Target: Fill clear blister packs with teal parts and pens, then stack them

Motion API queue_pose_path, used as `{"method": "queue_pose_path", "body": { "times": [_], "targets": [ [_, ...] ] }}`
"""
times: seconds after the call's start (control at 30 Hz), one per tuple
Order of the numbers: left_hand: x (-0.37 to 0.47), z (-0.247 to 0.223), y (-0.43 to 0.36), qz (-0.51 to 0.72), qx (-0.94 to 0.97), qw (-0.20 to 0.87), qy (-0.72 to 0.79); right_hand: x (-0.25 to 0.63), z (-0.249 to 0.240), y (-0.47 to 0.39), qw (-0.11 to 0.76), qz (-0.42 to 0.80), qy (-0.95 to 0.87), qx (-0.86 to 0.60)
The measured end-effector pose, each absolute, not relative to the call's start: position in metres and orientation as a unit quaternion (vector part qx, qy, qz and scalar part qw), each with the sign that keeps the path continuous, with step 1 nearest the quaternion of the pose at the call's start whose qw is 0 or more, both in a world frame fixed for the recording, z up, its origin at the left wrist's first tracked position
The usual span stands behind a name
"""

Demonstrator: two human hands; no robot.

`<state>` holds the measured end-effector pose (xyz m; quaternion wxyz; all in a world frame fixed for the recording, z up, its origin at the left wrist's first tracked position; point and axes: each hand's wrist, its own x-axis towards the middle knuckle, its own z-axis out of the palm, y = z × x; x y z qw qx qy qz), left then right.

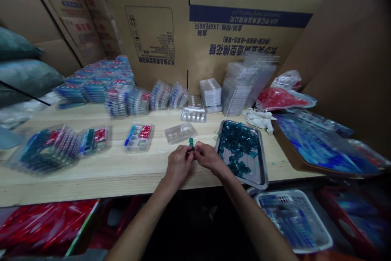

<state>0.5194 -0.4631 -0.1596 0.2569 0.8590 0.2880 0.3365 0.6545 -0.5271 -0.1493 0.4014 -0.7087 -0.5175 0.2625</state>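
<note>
My left hand [180, 162] and my right hand [206, 156] meet over the front of the wooden table. Their fingers are pinched together around a small dark green translucent piece [191, 143], whose upper part sticks up above the fingertips. Just beyond my hands lies a clear plastic tray [181, 132] with moulded hollows. Close to my right hand stands a metal tray [263, 163] holding many loose dark green pieces [236, 143]. Left of my hands is a filled clear tray [139, 137] with a blue item and a red packet in it.
Stacked filled trays [50, 147] stand at the left, more [117, 100] along the back. Empty clear trays [235, 90] are piled before a large carton [152, 20]. A white cloth [259, 119] and a cardboard box of blue packets [317, 143] lie right. A white basket [325, 236] sits below.
</note>
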Motion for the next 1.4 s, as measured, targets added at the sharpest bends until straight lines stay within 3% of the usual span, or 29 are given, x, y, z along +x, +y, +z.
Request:
{"method": "queue_pose_path", "body": {
  "times": [0.1,0.2,0.3,0.43,0.53,0.7,1.03,1.27,1.4],
  "targets": [
    [0.520,-0.154,-0.464,0.261,0.894,0.170,0.322,0.649,-0.146,-0.526,0.372,0.227,-0.530,-0.727],
    [0.521,-0.151,-0.462,0.233,0.896,0.154,0.344,0.650,-0.143,-0.526,0.365,0.229,-0.537,-0.725],
    [0.517,-0.150,-0.452,0.234,0.884,0.202,0.350,0.658,-0.142,-0.528,0.376,0.247,-0.535,-0.715],
    [0.508,-0.148,-0.443,0.286,0.821,0.380,0.315,0.668,-0.143,-0.530,0.413,0.231,-0.533,-0.702],
    [0.508,-0.145,-0.445,0.327,0.776,0.452,0.294,0.665,-0.139,-0.529,0.411,0.227,-0.547,-0.692],
    [0.515,-0.144,-0.446,0.301,0.781,0.471,0.278,0.657,-0.133,-0.529,0.396,0.235,-0.559,-0.690],
    [0.518,-0.144,-0.449,0.267,0.848,0.332,0.315,0.655,-0.144,-0.525,0.409,0.266,-0.529,-0.694],
    [0.510,-0.146,-0.442,0.299,0.720,0.549,0.303,0.664,-0.144,-0.525,0.437,0.314,-0.528,-0.657],
    [0.509,-0.137,-0.449,0.343,0.741,0.494,0.299,0.663,-0.136,-0.526,0.432,0.283,-0.541,-0.664]
  ]
}}
